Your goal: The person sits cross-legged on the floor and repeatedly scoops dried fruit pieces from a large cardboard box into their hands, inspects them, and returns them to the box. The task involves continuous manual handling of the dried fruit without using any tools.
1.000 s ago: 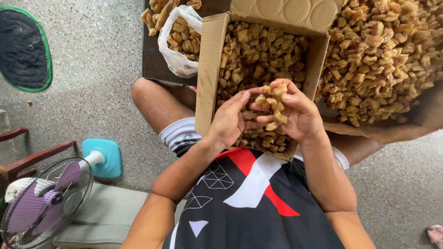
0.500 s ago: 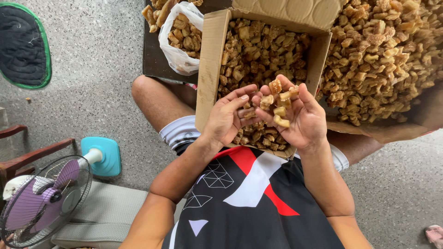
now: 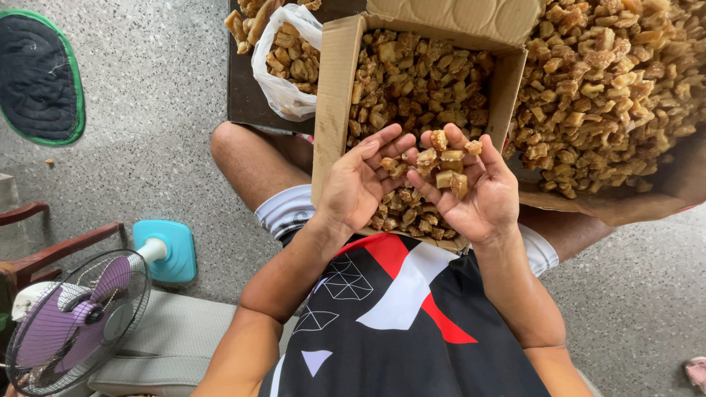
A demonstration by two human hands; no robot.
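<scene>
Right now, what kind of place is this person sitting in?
Probably a home or small workshop floor used for sorting fried snacks: a speckled concrete floor, a cardboard box of golden pieces, a big loose heap, and a floor fan.

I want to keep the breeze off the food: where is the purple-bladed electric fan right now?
In the head view, the purple-bladed electric fan stands at the lower left, beside the person's left elbow, its turquoise base on the speckled grey floor, far from the open cardboard box.

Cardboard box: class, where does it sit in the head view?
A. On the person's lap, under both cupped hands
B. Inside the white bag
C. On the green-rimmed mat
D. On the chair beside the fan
A: the box rests across the thighs, with the left hand and right hand cupped over it, holding brown pieces.
</scene>
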